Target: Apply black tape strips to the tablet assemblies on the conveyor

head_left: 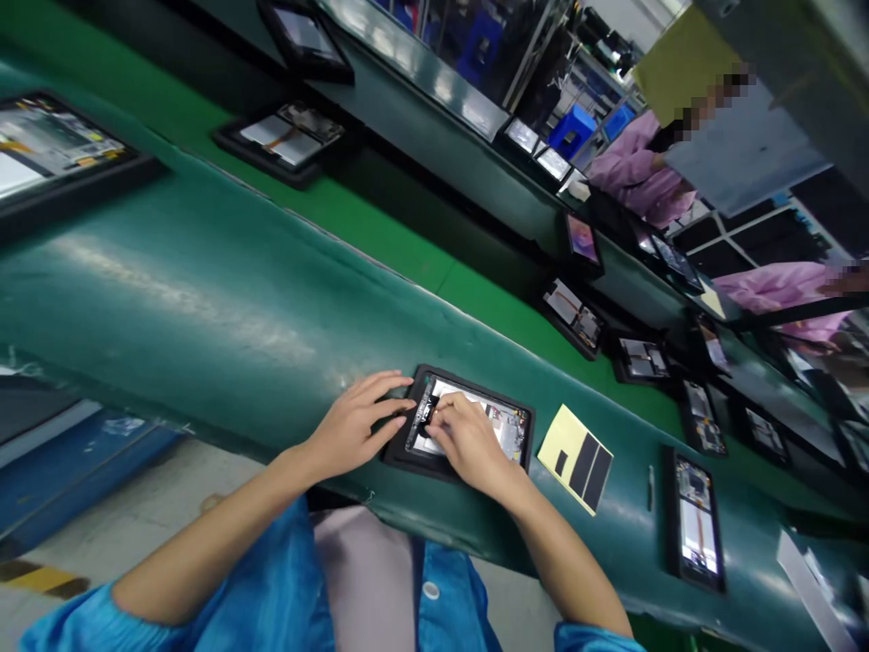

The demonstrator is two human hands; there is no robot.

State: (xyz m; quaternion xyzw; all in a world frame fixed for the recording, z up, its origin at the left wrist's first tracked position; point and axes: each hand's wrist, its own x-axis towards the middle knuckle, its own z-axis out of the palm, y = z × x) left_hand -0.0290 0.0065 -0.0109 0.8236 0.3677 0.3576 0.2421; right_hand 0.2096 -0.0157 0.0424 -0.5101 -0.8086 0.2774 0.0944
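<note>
An opened tablet (489, 412) with its inner boards showing lies in a black foam tray (434, 466) in front of me. My right hand (472, 444) reaches over it, thumb and fingers pinched at a small black piece (426, 418) near the tablet's left end. The piece is partly hidden by the fingertips. My left hand (357, 424) is spread, with its fingertips at the tray's left edge. Right of the tray lies a yellow backing sheet (568, 441) bearing black strips.
A thin tool (651, 489) and another opened tablet in a tray (696, 521) lie farther right. Beyond the green bench (204, 299) runs a bright green belt (400, 249) with several trayed tablets. Across it, people in pink sleeves (631, 172) are at work.
</note>
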